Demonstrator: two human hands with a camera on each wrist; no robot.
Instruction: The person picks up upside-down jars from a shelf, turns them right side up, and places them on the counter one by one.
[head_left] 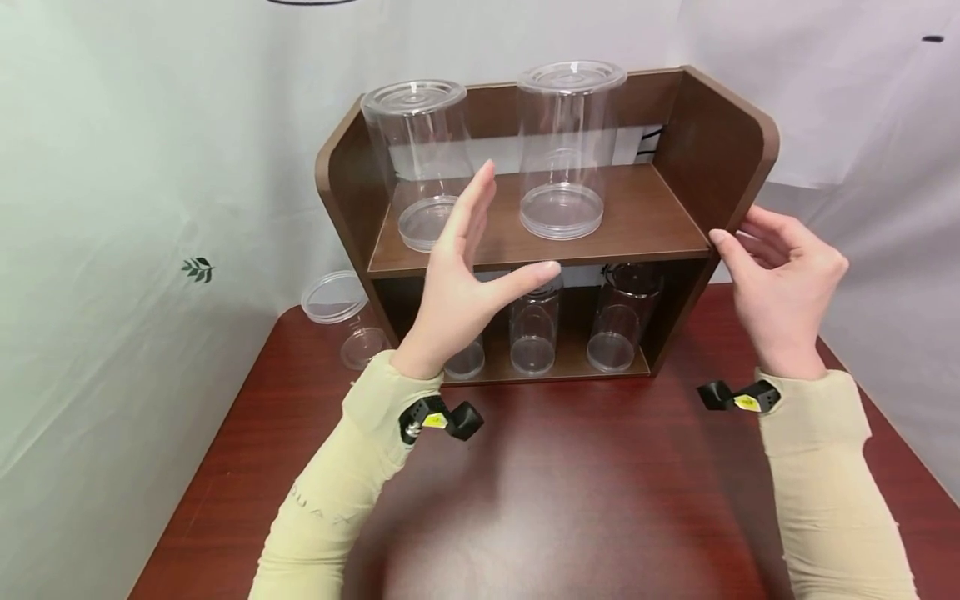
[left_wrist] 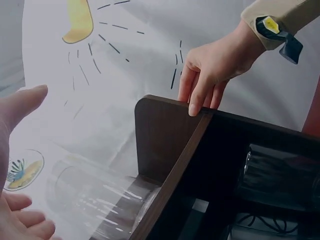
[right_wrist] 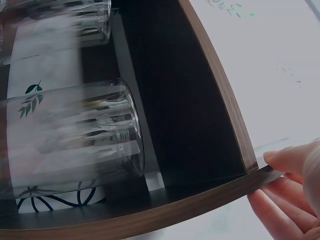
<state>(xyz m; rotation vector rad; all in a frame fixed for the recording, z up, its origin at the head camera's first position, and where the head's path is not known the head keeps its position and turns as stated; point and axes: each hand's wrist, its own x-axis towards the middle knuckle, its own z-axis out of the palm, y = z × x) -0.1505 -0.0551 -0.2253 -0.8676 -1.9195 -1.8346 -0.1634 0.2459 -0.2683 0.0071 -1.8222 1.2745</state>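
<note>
A brown two-tier wooden shelf (head_left: 637, 212) stands on the table. My right hand (head_left: 787, 287) grips the front edge of its right side panel, thumb in front and fingers along the outer face; the right wrist view shows the thumb (right_wrist: 287, 160) at that edge. With thumb and fingers spread wide, my left hand (head_left: 453, 296) hovers before the shelf, holding nothing. Behind it, a tall clear lidded jar (head_left: 416, 104) stands on the upper tier. Another tall clear jar (head_left: 562, 221) is to its right.
Smaller clear jars (head_left: 533, 346) stand on the lower tier, one partly hidden by my left hand. Outside the shelf's left panel is another clear jar (head_left: 333, 300) with a wide lid. White fabric (head_left: 150, 167) hangs around the reddish-brown table (head_left: 585, 483). Dark cables (head_left: 649, 142) show behind the shelf.
</note>
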